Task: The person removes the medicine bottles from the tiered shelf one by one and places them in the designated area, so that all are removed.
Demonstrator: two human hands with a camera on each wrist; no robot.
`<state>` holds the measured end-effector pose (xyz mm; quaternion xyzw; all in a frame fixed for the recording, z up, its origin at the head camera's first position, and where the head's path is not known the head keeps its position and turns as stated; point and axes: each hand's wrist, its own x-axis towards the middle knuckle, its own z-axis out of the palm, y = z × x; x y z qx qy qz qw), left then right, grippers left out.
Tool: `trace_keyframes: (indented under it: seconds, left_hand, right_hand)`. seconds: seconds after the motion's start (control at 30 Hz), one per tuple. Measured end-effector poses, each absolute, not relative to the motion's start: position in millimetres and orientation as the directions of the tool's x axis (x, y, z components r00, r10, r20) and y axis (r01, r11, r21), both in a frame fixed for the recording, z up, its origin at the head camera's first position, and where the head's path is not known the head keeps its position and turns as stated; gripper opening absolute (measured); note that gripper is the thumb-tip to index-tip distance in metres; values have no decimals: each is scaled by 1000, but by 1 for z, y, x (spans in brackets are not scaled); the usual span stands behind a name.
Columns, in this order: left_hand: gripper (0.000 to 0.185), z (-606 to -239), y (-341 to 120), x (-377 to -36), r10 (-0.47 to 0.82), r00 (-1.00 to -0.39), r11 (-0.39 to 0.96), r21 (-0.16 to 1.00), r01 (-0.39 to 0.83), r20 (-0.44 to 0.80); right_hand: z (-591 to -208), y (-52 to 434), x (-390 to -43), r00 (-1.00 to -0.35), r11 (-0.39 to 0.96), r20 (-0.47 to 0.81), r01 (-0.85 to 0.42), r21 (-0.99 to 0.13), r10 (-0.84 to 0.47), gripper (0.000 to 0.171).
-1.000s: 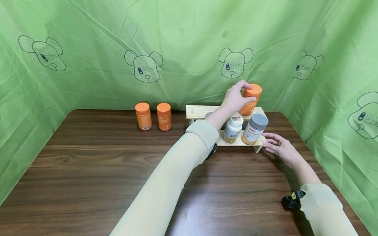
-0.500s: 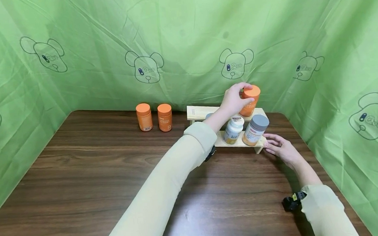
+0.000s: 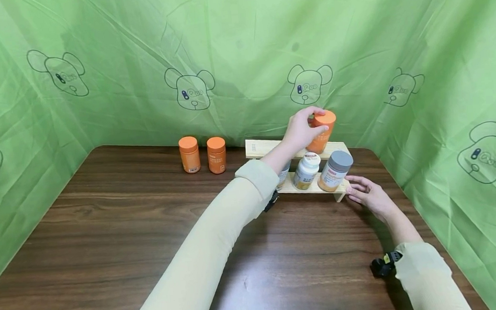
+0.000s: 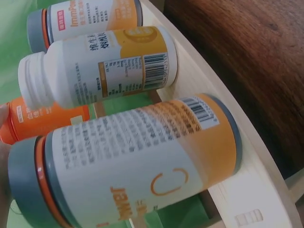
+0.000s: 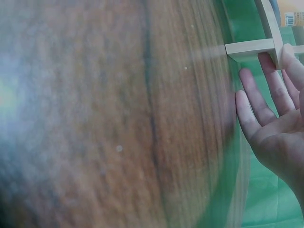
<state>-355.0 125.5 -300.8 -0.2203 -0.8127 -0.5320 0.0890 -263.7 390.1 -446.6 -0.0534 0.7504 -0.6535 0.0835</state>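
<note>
My left hand grips an orange bottle between thumb and fingers at the upper tier of a two-tier wooden shelf. In the left wrist view the orange bottle shows partly behind others. The lower tier bears a white bottle and a grey-lidded bottle. Another grey-lidded bottle is mostly hidden by my left forearm in the head view. My right hand pinches the lower tier's right end; in the right wrist view its thumb and a finger lie on either side of the shelf corner.
Two orange bottles stand side by side left of the shelf, near the back of the dark wooden table. A green cloth printed with bear heads hangs behind and along both sides.
My left hand has shifted a little to the left along the upper tier with the orange bottle. More of the left grey-lidded bottle shows. The right hand stays at the shelf end.
</note>
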Motion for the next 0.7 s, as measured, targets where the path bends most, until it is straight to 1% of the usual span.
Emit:
trace_keyframes:
  seconds: [0.17, 0.4, 0.7]
  left_hand:
    - [38, -297, 119, -354, 264, -883, 297, 838, 457, 388]
    - [37, -289, 109, -353, 273, -877, 242, 855, 459, 395]
    - [36, -273, 99, -349, 234, -905, 201, 894, 402, 354]
  right_hand:
    - [-447, 391, -263, -980, 136, -58, 33, -990, -188, 49]
    - [-446, 389, -263, -980, 118, -60, 38, -992, -192, 46]
    - [-441, 387, -262, -977, 111, -71, 50, -993, -202, 48]
